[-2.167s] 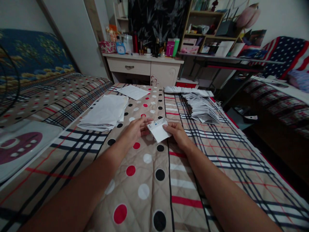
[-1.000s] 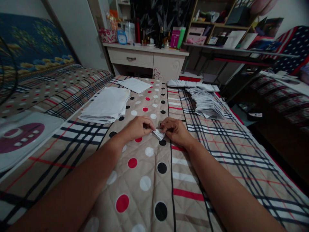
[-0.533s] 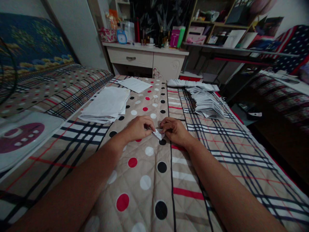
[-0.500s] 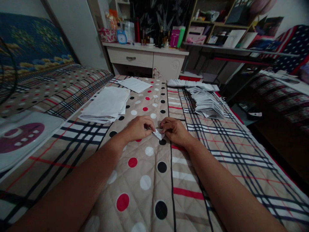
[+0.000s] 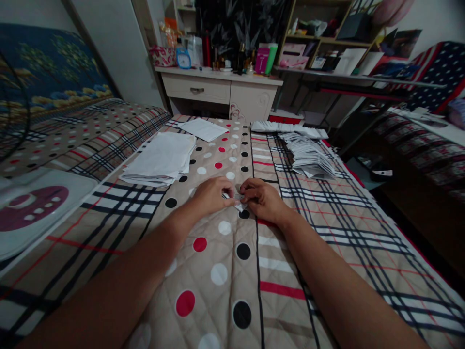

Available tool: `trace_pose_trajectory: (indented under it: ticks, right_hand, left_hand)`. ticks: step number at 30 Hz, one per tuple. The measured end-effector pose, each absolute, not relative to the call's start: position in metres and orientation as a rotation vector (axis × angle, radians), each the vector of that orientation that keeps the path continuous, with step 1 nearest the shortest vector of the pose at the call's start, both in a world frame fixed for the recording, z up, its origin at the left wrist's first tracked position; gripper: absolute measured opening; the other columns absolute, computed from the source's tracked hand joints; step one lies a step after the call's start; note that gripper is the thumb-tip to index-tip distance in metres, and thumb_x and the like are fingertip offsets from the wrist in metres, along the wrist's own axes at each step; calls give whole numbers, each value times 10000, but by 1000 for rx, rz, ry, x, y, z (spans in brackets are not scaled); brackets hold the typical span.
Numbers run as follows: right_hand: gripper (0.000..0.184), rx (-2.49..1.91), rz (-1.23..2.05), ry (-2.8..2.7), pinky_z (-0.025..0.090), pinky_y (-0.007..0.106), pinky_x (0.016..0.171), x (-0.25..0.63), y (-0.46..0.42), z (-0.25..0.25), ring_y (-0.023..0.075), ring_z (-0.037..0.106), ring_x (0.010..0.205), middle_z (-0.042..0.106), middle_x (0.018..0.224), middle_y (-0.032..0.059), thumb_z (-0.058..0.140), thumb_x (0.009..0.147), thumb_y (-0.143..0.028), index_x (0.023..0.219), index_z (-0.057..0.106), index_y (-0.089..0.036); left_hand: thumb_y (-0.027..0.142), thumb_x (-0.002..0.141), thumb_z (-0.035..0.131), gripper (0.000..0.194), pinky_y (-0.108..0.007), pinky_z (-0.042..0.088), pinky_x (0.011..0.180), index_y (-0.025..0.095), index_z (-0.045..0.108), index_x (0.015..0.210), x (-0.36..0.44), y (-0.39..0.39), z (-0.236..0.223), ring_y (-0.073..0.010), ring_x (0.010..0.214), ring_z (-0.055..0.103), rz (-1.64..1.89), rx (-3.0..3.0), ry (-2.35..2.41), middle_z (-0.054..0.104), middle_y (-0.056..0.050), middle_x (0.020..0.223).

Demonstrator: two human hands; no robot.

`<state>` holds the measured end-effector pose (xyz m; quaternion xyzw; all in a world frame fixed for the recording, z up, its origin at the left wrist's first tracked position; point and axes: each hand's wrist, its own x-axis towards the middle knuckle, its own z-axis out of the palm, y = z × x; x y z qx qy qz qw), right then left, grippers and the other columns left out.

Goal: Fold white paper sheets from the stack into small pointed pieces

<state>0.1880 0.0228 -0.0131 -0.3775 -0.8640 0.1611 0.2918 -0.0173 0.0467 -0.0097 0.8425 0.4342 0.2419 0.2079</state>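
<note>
Between my two hands, just above the bedspread, is a small folded piece of paper (image 5: 240,205), white with faint markings. My left hand (image 5: 215,195) pinches its left side, the thumb pressed along its near edge. The fingers of my right hand (image 5: 262,198) are curled and grip its right end. Fingertips cover much of the paper, so its full folded shape is hidden. A stack of white paper sheets (image 5: 160,157) lies beyond my left hand, with a thinner set of sheets (image 5: 203,129) farther back. Past my right hand sits a row of folded paper pieces (image 5: 310,155).
A quilted bedspread (image 5: 218,252) with dots and plaid lies under everything. Another long row of folded paper (image 5: 288,127) is at the far right. A white bag with a maroon print (image 5: 39,208) rests at the left. A white dresser (image 5: 218,92) stands behind the bed.
My left hand has shifted slightly, its thumb moving right across the paper, which now shows less between the hands. The right hand stays nearly in place.
</note>
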Motion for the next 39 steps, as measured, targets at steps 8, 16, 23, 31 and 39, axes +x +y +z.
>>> trace_pose_trajectory:
  ticks: [8, 16, 23, 31, 39]
  right_hand:
    - [117, -1121, 508, -2165, 437, 277, 732, 185, 21, -16, 178, 592, 830, 642, 880, 42, 608, 670, -78, 726, 641, -175]
    - [159, -1265, 849, -1725, 404, 254, 609, 180, 23, -17, 147, 561, 655, 656, 727, 6, 719, 725, -303, 793, 666, -170]
    - [232, -1173, 930, -1593, 327, 240, 541, 179, 22, -17, 117, 460, 579, 558, 604, -12, 698, 757, -371, 687, 651, -155]
    - [459, -1135, 1120, -1450, 274, 253, 494, 177, 20, -15, 101, 363, 499, 461, 526, -23, 603, 792, -578, 593, 569, -166]
    - [504, -1206, 959, -1711, 278, 250, 517, 181, 22, -20, 111, 365, 529, 420, 537, -25, 524, 857, -587, 552, 505, -185]
  left_hand:
    - [496, 583, 809, 326, -260, 289, 517, 218, 697, 711, -16, 46, -6, -161, 596, 564, 504, 2278, 1455, 656, -7, 654]
    - [351, 611, 807, 264, -214, 333, 492, 157, 630, 632, -9, 45, -19, -93, 528, 482, 1082, 1795, 1274, 602, 27, 602]
    - [408, 554, 837, 372, -203, 347, 488, 143, 576, 565, -5, 45, -14, -84, 517, 465, 1164, 1614, 1109, 551, 27, 552]
    - [404, 732, 662, 270, -223, 385, 522, 140, 671, 678, -9, 49, -14, -108, 537, 515, 1088, 1567, 1066, 597, -1, 578]
    - [363, 687, 722, 225, -253, 468, 603, 141, 716, 718, -6, 45, -11, -146, 630, 607, 981, 1636, 1030, 697, -44, 701]
